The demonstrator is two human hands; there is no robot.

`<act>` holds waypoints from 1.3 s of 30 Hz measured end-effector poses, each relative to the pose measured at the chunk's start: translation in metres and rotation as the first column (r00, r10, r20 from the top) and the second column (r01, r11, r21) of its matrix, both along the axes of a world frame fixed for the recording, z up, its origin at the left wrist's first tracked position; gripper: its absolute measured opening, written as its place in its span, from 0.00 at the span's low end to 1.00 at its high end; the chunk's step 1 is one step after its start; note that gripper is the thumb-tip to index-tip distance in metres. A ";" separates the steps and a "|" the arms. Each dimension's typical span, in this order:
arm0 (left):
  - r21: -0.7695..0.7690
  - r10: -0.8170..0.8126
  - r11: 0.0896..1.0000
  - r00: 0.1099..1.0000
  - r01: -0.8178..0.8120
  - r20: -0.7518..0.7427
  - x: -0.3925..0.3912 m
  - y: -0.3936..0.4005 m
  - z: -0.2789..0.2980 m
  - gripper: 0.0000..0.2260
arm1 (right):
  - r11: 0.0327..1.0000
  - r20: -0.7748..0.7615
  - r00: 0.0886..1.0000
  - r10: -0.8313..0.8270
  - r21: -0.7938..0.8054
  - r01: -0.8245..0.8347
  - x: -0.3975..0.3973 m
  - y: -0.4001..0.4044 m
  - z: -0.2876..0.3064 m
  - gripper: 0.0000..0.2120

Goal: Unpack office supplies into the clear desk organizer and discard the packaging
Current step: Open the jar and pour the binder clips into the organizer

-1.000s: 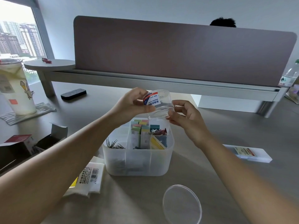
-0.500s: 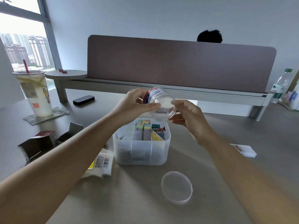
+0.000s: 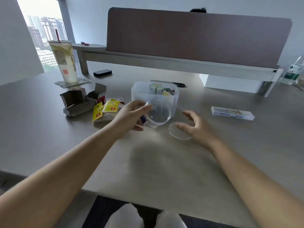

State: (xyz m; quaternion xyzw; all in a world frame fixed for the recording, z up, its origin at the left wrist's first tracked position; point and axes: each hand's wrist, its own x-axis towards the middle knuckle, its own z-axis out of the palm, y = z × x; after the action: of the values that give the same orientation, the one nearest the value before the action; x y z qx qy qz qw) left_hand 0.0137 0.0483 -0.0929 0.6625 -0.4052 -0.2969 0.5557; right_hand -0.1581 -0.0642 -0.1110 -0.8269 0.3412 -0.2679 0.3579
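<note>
The jar (image 3: 157, 113) in my left hand (image 3: 130, 116) is clear, glossy plastic with a printed paper label low on its side. Its lid (image 3: 180, 130) under my right hand (image 3: 195, 127) is the same thin clear plastic. The organizer (image 3: 141, 94) is frosted, translucent plastic, smooth-walled. The bench (image 3: 164, 162) has a matt grey-brown finish with a faint wood-like grain. The opened boxes (image 3: 77, 102) look like dull cardboard; the yellow packets (image 3: 107, 108) are shiny printed wrap. The partition (image 3: 197, 38) looks like matt cloth. The long case (image 3: 232, 113) is clear hard plastic.

grey desk (image 3: 164, 162) | mauve divider panel (image 3: 197, 38) | daylit window (image 3: 44, 30) | pale wall (image 3: 13, 38)
</note>
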 end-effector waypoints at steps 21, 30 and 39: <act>0.105 0.328 0.922 0.895 -0.373 0.303 0.061 0.091 -0.023 0.30 | 0.921 -0.367 0.911 0.186 -0.257 -0.292 0.087 0.065 -0.018 0.26; 0.045 0.259 0.950 0.860 -0.309 0.440 0.046 0.067 -0.030 0.43 | 0.929 -0.302 0.937 0.173 -0.265 -0.257 0.081 0.067 -0.016 0.25; -0.003 0.416 0.882 0.775 -0.472 0.476 0.081 0.106 -0.030 0.40 | 0.854 -0.454 0.851 0.264 -0.301 -0.425 0.112 0.079 -0.017 0.26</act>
State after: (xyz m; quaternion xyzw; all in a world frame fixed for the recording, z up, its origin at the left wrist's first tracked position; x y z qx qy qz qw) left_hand 0.0951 0.1540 -0.1224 0.8217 -0.3398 -0.0137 0.4573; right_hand -0.0464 0.0149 -0.1283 -0.9661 0.1890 -0.0873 0.1524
